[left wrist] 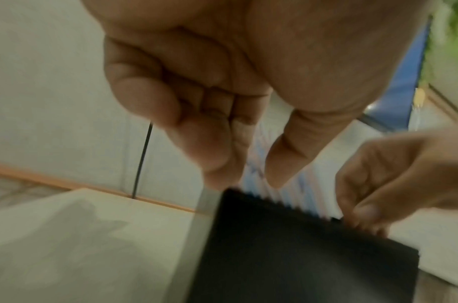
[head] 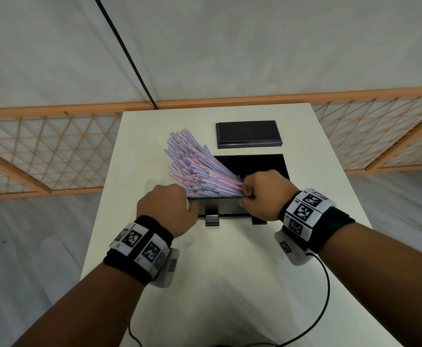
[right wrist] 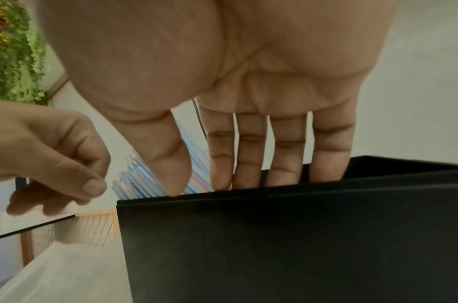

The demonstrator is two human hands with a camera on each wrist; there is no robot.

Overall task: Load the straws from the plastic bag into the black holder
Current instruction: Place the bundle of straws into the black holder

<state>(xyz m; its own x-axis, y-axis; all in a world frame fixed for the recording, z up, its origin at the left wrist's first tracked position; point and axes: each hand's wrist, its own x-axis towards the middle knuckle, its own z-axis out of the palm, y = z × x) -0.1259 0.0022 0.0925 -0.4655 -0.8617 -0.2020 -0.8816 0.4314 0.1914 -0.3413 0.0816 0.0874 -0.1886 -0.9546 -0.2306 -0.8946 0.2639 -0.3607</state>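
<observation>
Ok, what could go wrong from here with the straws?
The straws fan out, leaning over the left edge of the black holder. The right hand pinches only their lower ends, so some may slide onto the table. The left hand is beside the bundle, not gripping it, so the fan could spread.

left grip [head: 167,209] curled, right grip [head: 267,194] pinching between thumb and straight fingers.

Matt black holder [head: 255,166], glossy black lid [head: 248,134], smooth white table [head: 217,284], striped plastic straws [head: 192,166].
</observation>
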